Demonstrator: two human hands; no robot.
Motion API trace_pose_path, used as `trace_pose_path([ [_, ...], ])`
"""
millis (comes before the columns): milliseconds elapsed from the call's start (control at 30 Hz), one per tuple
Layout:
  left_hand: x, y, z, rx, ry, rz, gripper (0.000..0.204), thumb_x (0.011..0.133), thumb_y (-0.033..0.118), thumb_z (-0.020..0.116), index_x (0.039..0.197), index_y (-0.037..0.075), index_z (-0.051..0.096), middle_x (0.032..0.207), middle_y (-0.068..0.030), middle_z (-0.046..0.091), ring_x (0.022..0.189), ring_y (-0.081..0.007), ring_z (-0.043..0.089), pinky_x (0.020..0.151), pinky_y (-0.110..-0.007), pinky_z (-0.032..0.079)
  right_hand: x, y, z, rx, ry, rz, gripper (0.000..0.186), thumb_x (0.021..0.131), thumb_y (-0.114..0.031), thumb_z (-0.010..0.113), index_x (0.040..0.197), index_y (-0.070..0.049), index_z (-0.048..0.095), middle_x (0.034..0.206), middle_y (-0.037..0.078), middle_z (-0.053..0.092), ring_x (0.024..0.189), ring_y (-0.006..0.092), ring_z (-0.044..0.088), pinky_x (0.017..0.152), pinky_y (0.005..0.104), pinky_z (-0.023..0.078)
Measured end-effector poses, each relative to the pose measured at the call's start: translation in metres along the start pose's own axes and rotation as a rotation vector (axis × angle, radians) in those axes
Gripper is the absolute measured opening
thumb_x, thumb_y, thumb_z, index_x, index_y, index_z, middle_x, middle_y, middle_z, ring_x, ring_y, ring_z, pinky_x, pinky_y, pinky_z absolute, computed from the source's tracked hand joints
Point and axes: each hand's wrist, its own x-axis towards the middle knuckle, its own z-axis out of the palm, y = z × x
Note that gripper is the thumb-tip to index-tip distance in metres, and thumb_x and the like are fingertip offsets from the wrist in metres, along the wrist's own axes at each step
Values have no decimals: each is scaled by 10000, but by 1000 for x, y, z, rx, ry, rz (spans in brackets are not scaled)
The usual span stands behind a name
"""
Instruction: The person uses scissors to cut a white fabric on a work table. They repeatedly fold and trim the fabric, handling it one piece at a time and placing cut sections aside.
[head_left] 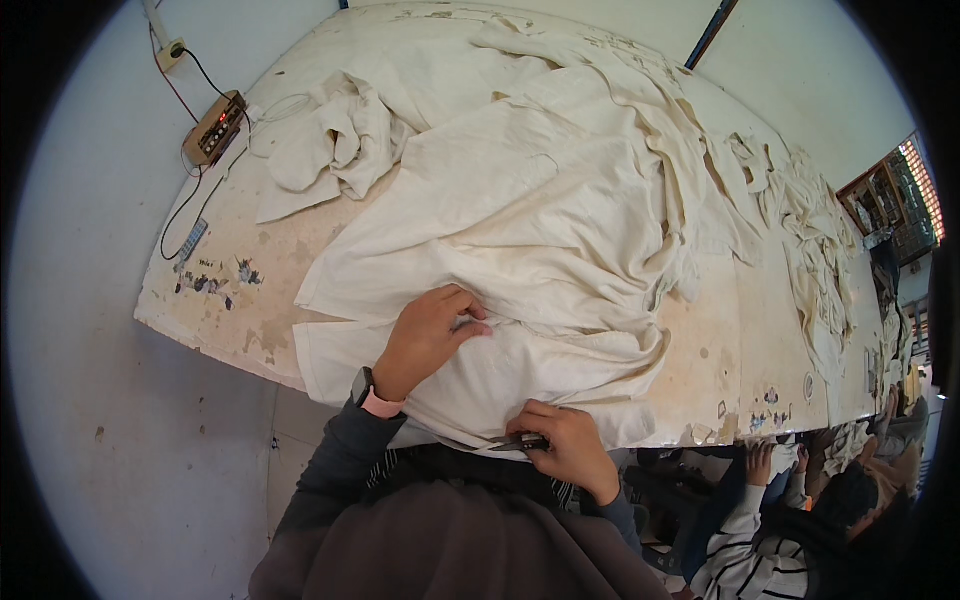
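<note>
Cloth (540,200), cream and deeply creased, spreads in front of me over the middle of the counter (705,350), its lower edge reaching the side nearest my body. My left fingers (460,300) rest over it, curled, with the thumb stretched out below the index finger and a small gap between the two tips; I cannot tell whether a fold is caught beneath them. On that wrist I wear a dark watch (362,386) with a pink strap (383,404).

My right fingers (540,408) are closed around a small dark tool (530,441), held at the cloth's lower edge with its narrow end pointing left. Whether that end touches the fabric I cannot tell.

Farther off to my left lies a crumpled bundle (345,140) of similar cream fabric. A brown box (215,128) with a red light stands near the counter's left edge, and a grey remote (194,240) lies closer to me. Off to the right is a rumpled heap (815,240) of more fabric. Below it, another person in a striped top (750,560) has one hand (759,463) raised by the counter's edge.
</note>
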Motion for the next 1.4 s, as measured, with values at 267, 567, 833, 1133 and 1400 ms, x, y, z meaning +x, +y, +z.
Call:
trace_pose_path([
  [267, -2, -11, -4, -257, 77, -139, 90, 1002, 85, 623, 949, 12, 618, 1033, -118, 786, 863, -236, 770, 775, -304, 559, 1, 2, 5, 119, 131, -9, 283, 733, -55, 767, 1004, -124, 723, 949, 38, 684, 820, 274, 715, 694, 359, 554],
  [567, -4, -3, -16, -790, 356, -93, 70, 1023, 119, 649, 1053, 56, 646, 1011, -48, 745, 966, -128, 675, 901, -270, 495, 37, -24, -9, 28, 600, 154, 238, 782, -126, 835, 987, -55, 735, 905, 85, 731, 728, 224, 691, 660, 317, 529],
  [833, -3, 19, -9, -411, 34, -102, 152, 965, 147, 728, 1049, 25, 694, 971, -52, 729, 898, -163, 672, 821, -325, 508, 78, 13, -7, -231, 659, 186, 250, 842, -248, 818, 1004, -65, 768, 893, 84, 761, 754, 248, 727, 672, 337, 537],
  [1133, 1, 25, -4, -148, -119, 148, 346, 936, 223, 776, 1200, 18, 687, 1097, -142, 704, 1015, -251, 674, 881, -364, 526, 67, 25, -19, 959, 472, 172, 198, 1038, -198, 665, 992, -7, 683, 797, -77, 563, 742, 30, 455, 690, 206, 378],
  [1400, -9, 50, -2, -521, -143, -161, 284, 921, 229, 816, 1023, -29, 757, 848, -51, 743, 769, -46, 577, 719, -249, 492, 65, 5, -22, 712, 652, 106, 166, 1047, -134, 638, 953, 2, 637, 789, -75, 548, 728, 19, 430, 664, 197, 351],
])
